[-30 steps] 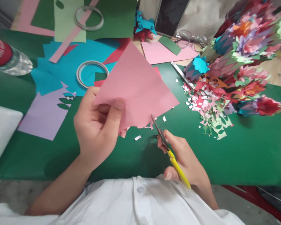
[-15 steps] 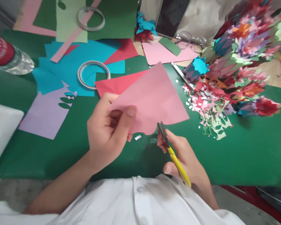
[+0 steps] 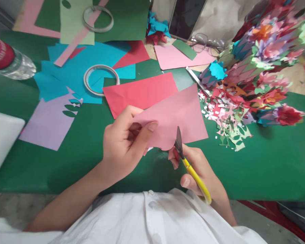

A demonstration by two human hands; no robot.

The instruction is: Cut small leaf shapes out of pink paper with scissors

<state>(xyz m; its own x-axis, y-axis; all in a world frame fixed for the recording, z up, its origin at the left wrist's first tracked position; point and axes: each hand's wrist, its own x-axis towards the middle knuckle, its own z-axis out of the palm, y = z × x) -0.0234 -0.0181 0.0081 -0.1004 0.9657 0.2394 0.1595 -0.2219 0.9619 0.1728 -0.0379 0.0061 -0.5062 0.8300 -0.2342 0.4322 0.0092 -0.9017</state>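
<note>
My left hand (image 3: 124,149) pinches a pink paper sheet (image 3: 178,117) by its left corner, thumb on top, above the green table cover (image 3: 269,162). My right hand (image 3: 200,173) grips yellow-handled scissors (image 3: 186,161). Their blades point up and bite into the sheet's lower edge, which has a scalloped outline there. A red paper sheet (image 3: 139,93) lies flat on the table just behind the pink one.
Blue, lilac and green papers (image 3: 73,67), two tape rings (image 3: 101,79), a bottle (image 3: 7,59) and a white box (image 3: 1,142) lie to the left. Paper flowers (image 3: 264,61) and cut scraps (image 3: 226,115) fill the right. A phone (image 3: 184,15) and glasses (image 3: 208,42) rest at the back.
The pink sheet has turned and dropped lower to the right, uncovering the red sheet. My left hand shifted right with it. The scissors now cut into a smoother, scalloped lower edge.
</note>
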